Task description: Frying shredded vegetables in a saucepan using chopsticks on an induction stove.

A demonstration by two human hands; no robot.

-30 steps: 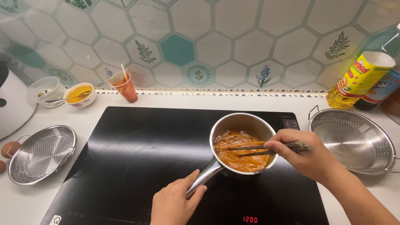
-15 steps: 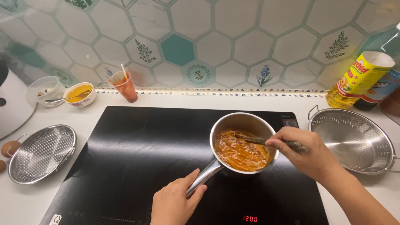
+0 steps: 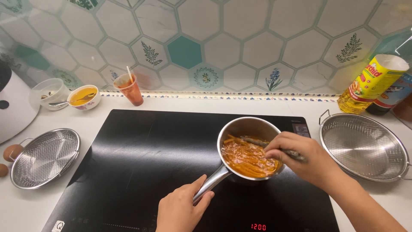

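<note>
**Saucepan stirred on the black cooktop**

A small steel saucepan (image 3: 249,148) sat right of centre on the black induction cooktop (image 3: 141,167), filled with orange strips in a bubbling orange sauce (image 3: 249,160). The left hand (image 3: 182,208) held the pan's long handle (image 3: 211,184), its fingers (image 3: 201,198) wrapped around the metal. The right hand (image 3: 307,159) reached over the pan's right rim, fingers pinched together on a thin dark utensil (image 3: 262,141) whose tip lay in the sauce.

On the white desk (image 3: 214,105) to the right lay a round steel mesh strainer (image 3: 365,148), nothing in it. Behind it stood a yellow oil bottle (image 3: 371,83) with a yellow label and white cap, and beside that a dark bottle (image 3: 392,96) with a blue label.

To the left of the cooktop a second mesh strainer (image 3: 45,157) rested on the desk, with brown eggs (image 3: 12,152) just beside it. Farther back stood a small white bowl (image 3: 84,96) of yellow liquid with a spoon, a clear bowl (image 3: 47,92), and an orange plastic cup (image 3: 130,89) holding a stick. A white appliance (image 3: 15,105) stood at the left edge. Hexagonal tiles (image 3: 240,47), some with plant motifs, covered the wall.
</note>
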